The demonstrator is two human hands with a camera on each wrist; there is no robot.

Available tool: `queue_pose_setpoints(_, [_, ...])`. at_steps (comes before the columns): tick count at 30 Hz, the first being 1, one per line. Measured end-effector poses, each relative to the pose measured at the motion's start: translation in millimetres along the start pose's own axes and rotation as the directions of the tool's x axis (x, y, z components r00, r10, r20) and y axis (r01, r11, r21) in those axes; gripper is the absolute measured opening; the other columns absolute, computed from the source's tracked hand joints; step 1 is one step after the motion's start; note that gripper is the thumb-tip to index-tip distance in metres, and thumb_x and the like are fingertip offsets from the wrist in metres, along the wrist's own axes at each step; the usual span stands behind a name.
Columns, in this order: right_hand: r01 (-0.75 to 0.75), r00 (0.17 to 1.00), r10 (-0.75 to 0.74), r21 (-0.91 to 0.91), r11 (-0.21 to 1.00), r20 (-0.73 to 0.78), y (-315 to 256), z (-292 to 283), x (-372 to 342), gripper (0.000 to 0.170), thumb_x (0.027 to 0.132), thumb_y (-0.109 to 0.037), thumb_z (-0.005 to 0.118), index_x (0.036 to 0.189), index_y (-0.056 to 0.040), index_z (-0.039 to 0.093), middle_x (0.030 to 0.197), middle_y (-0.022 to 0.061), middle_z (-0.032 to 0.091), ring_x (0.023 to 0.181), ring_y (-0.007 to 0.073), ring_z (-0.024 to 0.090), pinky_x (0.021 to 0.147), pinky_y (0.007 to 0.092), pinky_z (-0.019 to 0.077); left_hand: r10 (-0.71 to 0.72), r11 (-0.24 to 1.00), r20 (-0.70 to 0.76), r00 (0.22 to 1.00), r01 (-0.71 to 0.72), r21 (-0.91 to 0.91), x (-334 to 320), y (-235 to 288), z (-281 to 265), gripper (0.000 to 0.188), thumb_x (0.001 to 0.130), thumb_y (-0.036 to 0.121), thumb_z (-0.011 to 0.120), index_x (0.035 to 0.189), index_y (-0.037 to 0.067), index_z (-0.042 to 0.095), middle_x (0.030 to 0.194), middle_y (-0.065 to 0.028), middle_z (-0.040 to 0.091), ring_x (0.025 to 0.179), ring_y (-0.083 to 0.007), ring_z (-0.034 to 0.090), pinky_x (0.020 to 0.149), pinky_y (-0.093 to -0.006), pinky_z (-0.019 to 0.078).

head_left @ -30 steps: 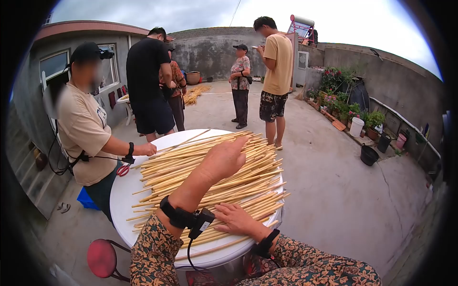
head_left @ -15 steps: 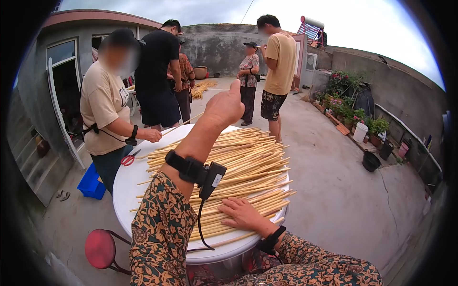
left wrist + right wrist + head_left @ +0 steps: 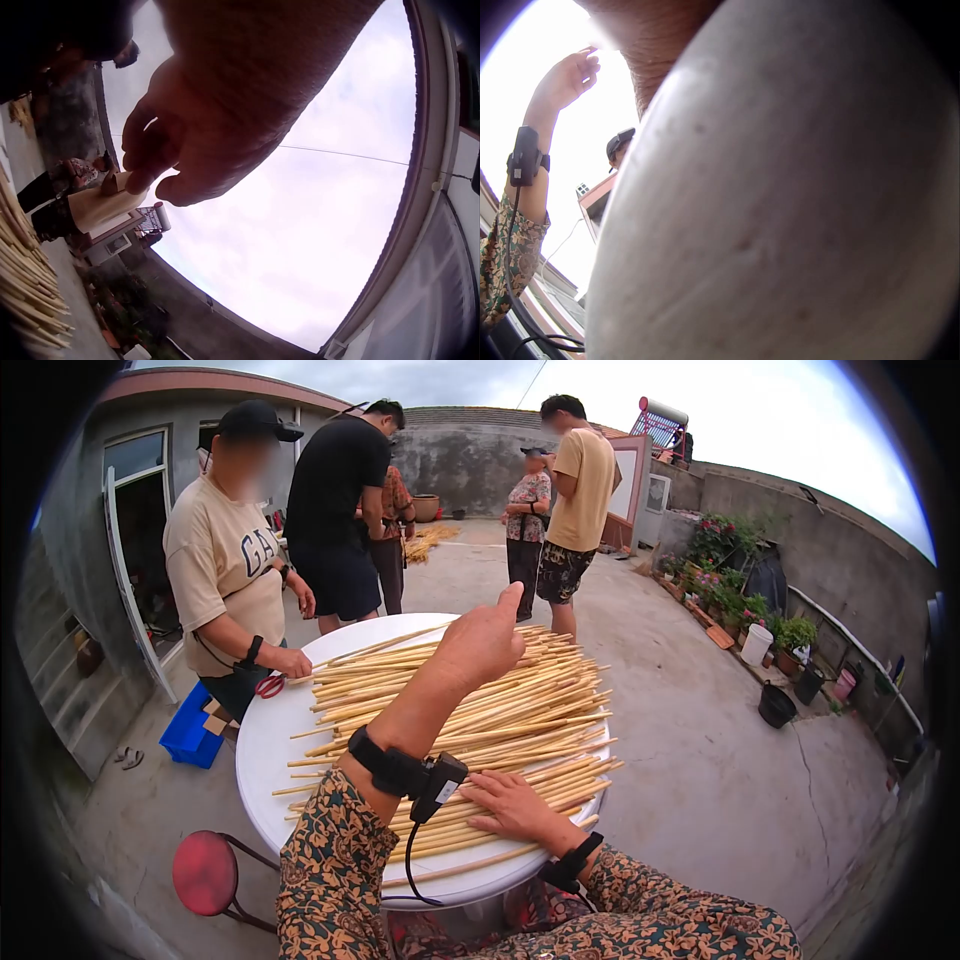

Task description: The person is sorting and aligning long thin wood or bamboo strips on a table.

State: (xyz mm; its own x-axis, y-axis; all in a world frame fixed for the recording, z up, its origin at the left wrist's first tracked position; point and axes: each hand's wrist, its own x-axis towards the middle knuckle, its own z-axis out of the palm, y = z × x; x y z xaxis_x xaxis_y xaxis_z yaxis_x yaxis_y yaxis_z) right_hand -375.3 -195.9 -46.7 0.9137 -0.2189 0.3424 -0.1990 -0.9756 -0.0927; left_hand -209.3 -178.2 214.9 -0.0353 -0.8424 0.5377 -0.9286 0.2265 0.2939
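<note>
A broad layer of long, pale yellow stalks [image 3: 500, 705] covers most of a round white table [image 3: 270, 760]. My left hand [image 3: 480, 645] is raised over the far part of the layer, index finger extended forward. Its other fingers curl loosely around nothing, as the left wrist view shows of the same hand [image 3: 176, 135]. On the near right side of the layer, my right hand [image 3: 512, 807] rests palm down with spread fingers. In the right wrist view, a pale surface hides most of the scene, while my raised left hand [image 3: 562, 81] appears at upper left.
At the table's left stands a person in a cap [image 3: 225, 550], one hand at the stalk ends by red-handled scissors [image 3: 270, 686]. Several people stand beyond the table. A red stool [image 3: 206, 872] and a blue crate [image 3: 190, 735] are on the left; potted plants line the right wall.
My left hand lifted off the stalks with its index finger pointing, then dropped slightly. My right hand stays in place. The person at left has turned more toward me and lowered the hand.
</note>
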Motion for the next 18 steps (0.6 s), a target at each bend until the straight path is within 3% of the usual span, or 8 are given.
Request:
queue_pose_setpoints(6, [-0.017, 1.000, 0.017, -0.001, 1.000, 0.017, -0.3, 4.6, -2.8, 0.060, 0.099, -0.055, 0.051, 0.145, -0.0167, 0.051, 0.149, 0.0145, 0.049, 0.140, 0.0325, 0.042, 0.115, 0.0458, 0.0308, -0.061, 0.998, -0.007, 0.998, 0.061, -0.009, -8.2, -1.6, -16.1, 0.070, 0.088, 0.011, 0.053, 0.152, 0.000, 0.029, 0.091, -0.0251, 0.069, 0.089, -0.0424, 0.065, 0.083, -0.0507, 0.0488])
queue_pose_setpoints(9, [-0.025, 1.000, 0.025, -0.010, 1.000, -0.002, 4.2, -3.5, 0.0, 0.058, 0.098, -0.052, 0.053, 0.143, -0.0164, 0.053, 0.149, 0.0145, 0.049, 0.139, 0.0329, 0.042, 0.115, 0.0461, 0.0314, -0.041, 0.999, 0.087, 0.995, 0.040, 0.019, 5.7, -2.5, -21.5, 0.071, 0.088, 0.013, 0.055, 0.152, 0.000, 0.029, 0.095, -0.0254, 0.070, 0.093, -0.0420, 0.067, 0.086, -0.0490, 0.0498])
queue_pose_setpoints(11, [-0.032, 0.999, 0.032, 0.000, 0.999, 0.018, -3.7, -5.3, -0.1, 0.056, 0.097, -0.050, 0.055, 0.142, -0.0158, 0.054, 0.149, 0.0145, 0.049, 0.139, 0.0333, 0.042, 0.114, 0.0463, 0.0319, -0.018, 0.998, -0.021, 1.000, 0.019, 0.058, 35.3, 0.4, -36.8, 0.073, 0.087, 0.015, 0.058, 0.152, -0.001, 0.029, 0.099, -0.0274, 0.070, 0.099, -0.0427, 0.067, 0.088, -0.0492, 0.0508])
queue_pose_setpoints(13, [-0.022, 0.999, 0.022, 0.003, 1.000, 0.031, -6.6, -2.7, -4.7, 0.055, 0.097, -0.048, 0.056, 0.142, -0.0156, 0.054, 0.148, 0.0142, 0.049, 0.140, 0.0337, 0.042, 0.114, 0.0464, 0.0318, -0.069, 0.998, -0.262, 0.963, 0.070, -0.009, 62.0, 14.8, -64.2, 0.070, 0.087, 0.017, 0.057, 0.150, 0.001, 0.033, 0.102, -0.0295, 0.070, 0.099, -0.0444, 0.066, 0.088, -0.0512, 0.0512])
queue_pose_setpoints(16, [-0.001, 1.000, 0.001, -0.003, 1.000, 0.019, -2.1, -5.6, 0.3, 0.055, 0.097, -0.048, 0.056, 0.141, -0.0148, 0.054, 0.147, 0.0142, 0.049, 0.139, 0.0333, 0.042, 0.114, 0.0464, 0.0322, -0.094, 0.992, -0.392, 0.915, 0.118, 0.037, 56.5, 28.3, -54.0, 0.065, 0.088, 0.017, 0.057, 0.148, 0.003, 0.037, 0.100, -0.0317, 0.068, 0.095, -0.0458, 0.067, 0.086, -0.0525, 0.0517])
queue_pose_setpoints(18, [0.008, 1.000, -0.007, -0.020, 1.000, 0.021, -1.5, -3.5, 0.8, 0.056, 0.097, -0.049, 0.056, 0.141, -0.0143, 0.054, 0.147, 0.0145, 0.049, 0.139, 0.0334, 0.043, 0.114, 0.0461, 0.0324, 0.152, 0.981, -0.066, 0.986, -0.159, -0.114, 17.8, 30.7, -28.7, 0.054, 0.089, 0.021, 0.060, 0.138, 0.000, 0.050, 0.097, -0.0260, 0.069, 0.093, -0.0425, 0.067, 0.085, -0.0485, 0.0523])
